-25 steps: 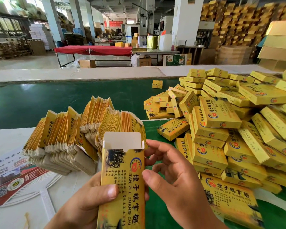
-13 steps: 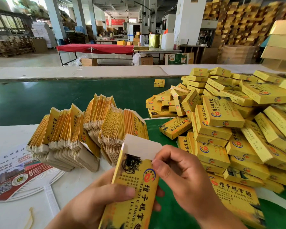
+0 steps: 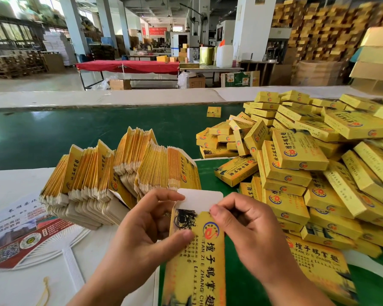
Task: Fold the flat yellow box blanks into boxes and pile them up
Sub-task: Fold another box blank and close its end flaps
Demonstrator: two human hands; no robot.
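Note:
I hold one yellow box point(image 3: 197, 259) upright in front of me, its white top flap point(image 3: 200, 200) standing up. My left hand point(image 3: 146, 230) grips its left edge, thumb on the printed face and forefinger at the flap's left corner. My right hand point(image 3: 248, 228) pinches the flap's right side with curled fingers. A fanned stack of flat yellow blanks point(image 3: 119, 173) lies just beyond my left hand. A large heap of folded yellow boxes point(image 3: 307, 162) fills the right side.
A green conveyor belt point(image 3: 75, 133) runs across behind the blanks, with one small yellow box point(image 3: 214, 111) lying alone on it. A printed hand fan point(image 3: 27, 237) lies on the white table at the left. Another yellow box point(image 3: 318, 263) lies flat under my right wrist.
The box has swung back upright. My right hand moved up onto the white flap's right side, and my left forefinger rose to the flap's left corner. The camera view shifted slightly.

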